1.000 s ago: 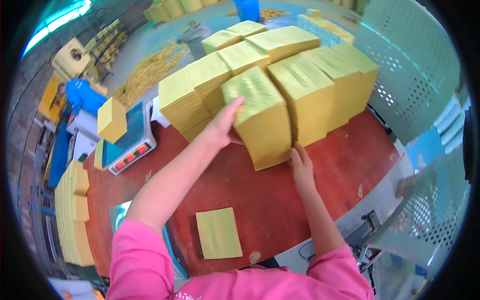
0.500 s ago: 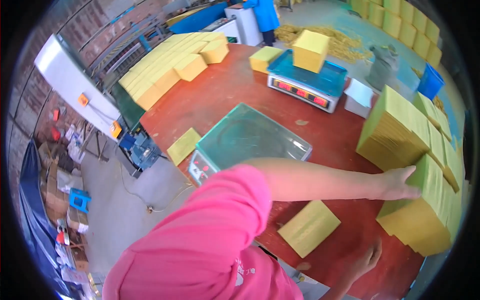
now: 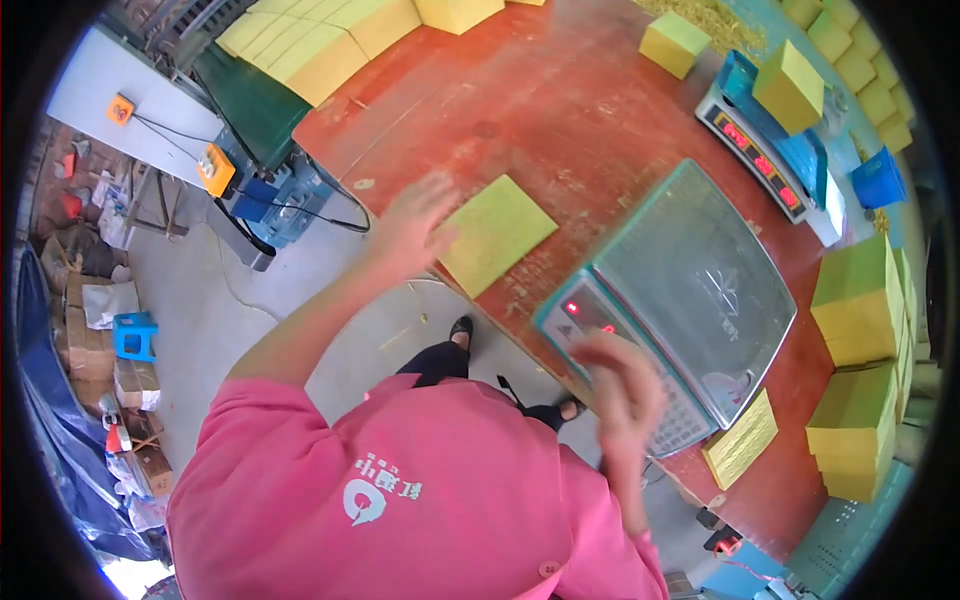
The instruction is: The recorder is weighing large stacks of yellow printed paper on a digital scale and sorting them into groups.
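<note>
My left hand (image 3: 412, 228), blurred, has its fingers stretched out at the left edge of a yellow paper stack (image 3: 498, 236) lying flat near the table's edge. I cannot tell whether it touches the paper. Over the keypad side of the near weighing scale (image 3: 695, 290) hangs my right hand (image 3: 622, 385), its fingers loosely bent and apart, with nothing visible in them. That scale has a bare metal plate and a red-lit display. To its right lies another flat yellow paper piece (image 3: 742, 440).
A second scale (image 3: 755, 160) bears a yellow paper block (image 3: 790, 88). Tall yellow stacks (image 3: 855, 430) line the right side of the red table (image 3: 420, 120). More blocks (image 3: 320, 60) stand along its far left edge. A blue motor (image 3: 285, 215) and cables sit left.
The view has turned left. My left hand has swung from the right-hand stacks over to the left paper stack. My right hand has moved from the near table area to above the scale's keypad.
</note>
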Demonstrator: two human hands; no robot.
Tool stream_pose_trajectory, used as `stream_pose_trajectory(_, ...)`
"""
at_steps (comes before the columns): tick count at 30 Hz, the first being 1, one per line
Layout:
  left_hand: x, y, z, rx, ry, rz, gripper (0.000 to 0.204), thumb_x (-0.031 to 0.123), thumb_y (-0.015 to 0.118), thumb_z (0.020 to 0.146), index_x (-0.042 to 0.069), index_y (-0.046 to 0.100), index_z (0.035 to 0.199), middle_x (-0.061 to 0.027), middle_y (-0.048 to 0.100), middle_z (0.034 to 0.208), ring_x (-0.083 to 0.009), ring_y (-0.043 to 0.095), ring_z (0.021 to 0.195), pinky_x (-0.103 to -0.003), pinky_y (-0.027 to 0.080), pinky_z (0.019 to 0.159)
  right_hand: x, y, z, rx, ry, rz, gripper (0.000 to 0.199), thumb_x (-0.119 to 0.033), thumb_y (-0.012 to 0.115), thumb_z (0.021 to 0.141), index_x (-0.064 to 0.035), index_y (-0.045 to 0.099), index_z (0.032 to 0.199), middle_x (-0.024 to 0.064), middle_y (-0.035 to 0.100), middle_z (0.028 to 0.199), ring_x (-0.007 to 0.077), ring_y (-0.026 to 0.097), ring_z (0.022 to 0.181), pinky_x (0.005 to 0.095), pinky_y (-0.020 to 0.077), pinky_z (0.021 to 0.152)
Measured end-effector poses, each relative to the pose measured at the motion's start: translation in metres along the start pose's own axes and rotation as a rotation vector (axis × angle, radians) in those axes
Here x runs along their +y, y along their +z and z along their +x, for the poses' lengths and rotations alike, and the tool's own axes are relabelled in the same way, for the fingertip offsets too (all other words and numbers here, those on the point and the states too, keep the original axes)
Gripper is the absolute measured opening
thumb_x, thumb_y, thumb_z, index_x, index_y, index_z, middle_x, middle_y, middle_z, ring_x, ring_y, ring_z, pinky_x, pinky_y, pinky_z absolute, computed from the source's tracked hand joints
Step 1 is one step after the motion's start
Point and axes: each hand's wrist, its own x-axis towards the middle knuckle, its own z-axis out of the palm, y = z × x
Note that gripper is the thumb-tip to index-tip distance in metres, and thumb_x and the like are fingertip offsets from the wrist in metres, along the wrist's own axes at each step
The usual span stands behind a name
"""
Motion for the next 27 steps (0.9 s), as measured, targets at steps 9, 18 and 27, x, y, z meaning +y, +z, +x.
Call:
stream_pose_trajectory(9,0.010,0.044,-0.015,-0.108,0.148,-0.085,0.058,0.027,0.069,0.080,0.004,0.053,0.131,-0.0144,0.047,0.142,-0.0324,0.038,0.137,-0.056,0.026,0.112,0.068,0.158,0.066,-0.162,-0.174,-0.493,0.056,-0.002,0.068,0.074,0.0012,0.053,0.128,0.0231,0.054,0.129,0.0406,0.054,0.117,0.0446,0.0444,0.099)
stream_pose_trajectory(18,-0.135,-0.017,0.121,0.001,-0.024,-0.085,0.059,0.023,0.063,0.088,0.002,0.045,0.140,-0.0204,0.035,0.151,-0.0357,0.037,0.137,-0.045,0.033,0.112,0.095,0.177,0.093,-0.034,-0.178,-0.889,0.054,-0.003,0.064,0.076,0.0009,0.052,0.129,0.0187,0.052,0.133,0.0387,0.046,0.128,0.0528,0.0362,0.105)
stream_pose_trajectory(27,-0.312,-0.013,0.371,0.030,-0.092,0.069,0.057,0.036,0.055,0.093,0.003,0.046,0.138,-0.0190,0.041,0.147,-0.0332,0.039,0.136,-0.043,0.033,0.111,0.107,0.171,0.142,0.313,-0.056,-0.972,0.037,0.006,0.055,0.073,-0.0021,0.064,0.108,0.0153,0.061,0.120,0.0381,0.054,0.118,0.0532,0.0390,0.103)
